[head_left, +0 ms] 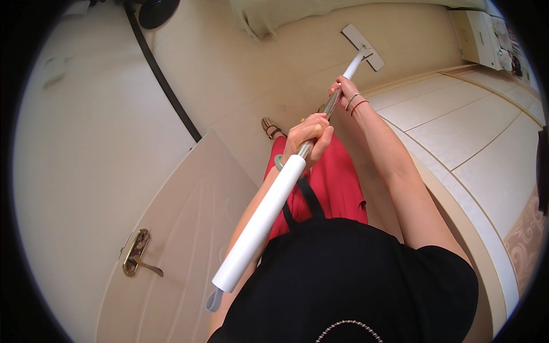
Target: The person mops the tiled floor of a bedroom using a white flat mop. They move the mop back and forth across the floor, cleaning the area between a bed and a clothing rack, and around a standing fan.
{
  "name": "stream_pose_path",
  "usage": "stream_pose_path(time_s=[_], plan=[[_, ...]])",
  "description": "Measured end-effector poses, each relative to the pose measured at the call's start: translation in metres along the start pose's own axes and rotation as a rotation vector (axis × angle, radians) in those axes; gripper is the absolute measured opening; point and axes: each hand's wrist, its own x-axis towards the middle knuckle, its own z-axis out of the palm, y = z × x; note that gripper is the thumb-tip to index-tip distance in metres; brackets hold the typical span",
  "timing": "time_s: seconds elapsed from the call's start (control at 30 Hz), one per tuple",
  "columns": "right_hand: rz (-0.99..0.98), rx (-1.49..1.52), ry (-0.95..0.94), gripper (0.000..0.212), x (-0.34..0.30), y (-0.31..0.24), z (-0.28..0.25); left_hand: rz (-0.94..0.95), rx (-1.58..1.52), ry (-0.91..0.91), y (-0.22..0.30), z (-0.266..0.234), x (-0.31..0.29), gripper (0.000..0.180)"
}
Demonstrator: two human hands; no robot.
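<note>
A flat mop with a white and metal pole (pixel 258 226) runs slantwise from near my body out over the floor. My left hand (pixel 309 136) is wrapped round the metal part, just past the thick white grip; a green bangle circles that wrist. Farther along, my right hand (pixel 345 91) closes round the pole close to its white lower sleeve. That wrist wears a red string and a pale bracelet. The flat rectangular mop head (pixel 363 47) rests on the tiled floor at the far right of my feet. A grey hanging loop (pixel 214 299) sticks out of the grip's near end.
A pale door (pixel 189 240) with a bronze handle (pixel 139 255) stands at my left. White panelled cabinet doors (pixel 457 120) line the right side. Beyond the mop hangs a light green cloth (pixel 274 14), with a small white cabinet (pixel 477 37) at the far right. A dark round base (pixel 158 12) is at the far left.
</note>
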Motion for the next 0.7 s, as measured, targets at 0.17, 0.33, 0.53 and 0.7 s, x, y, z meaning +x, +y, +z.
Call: stream_pose_path(time_s=[0.17, 0.33, 0.53, 0.7], plan=[[0.018, 0.086, -0.021, 0.006, -0.009, 0.102, 0.074, -0.096, 0.061, -0.009, 0.042, -0.095, -0.035, 0.022], [0.124, -0.198, -0.022, 0.015, -0.070, 0.219, 0.177, -0.159, 0.241, 0.151, 0.121, -0.179, -0.098, 0.023], [0.289, -0.279, -0.177, 0.015, -0.085, 0.299, 0.256, -0.111, 0.374, 0.396, 0.156, -0.219, -0.147, 0.025], [0.371, -0.466, -0.316, 0.021, -0.058, 0.332, 0.301, -0.077, 0.443, 0.674, 0.138, -0.221, -0.160, 0.025]])
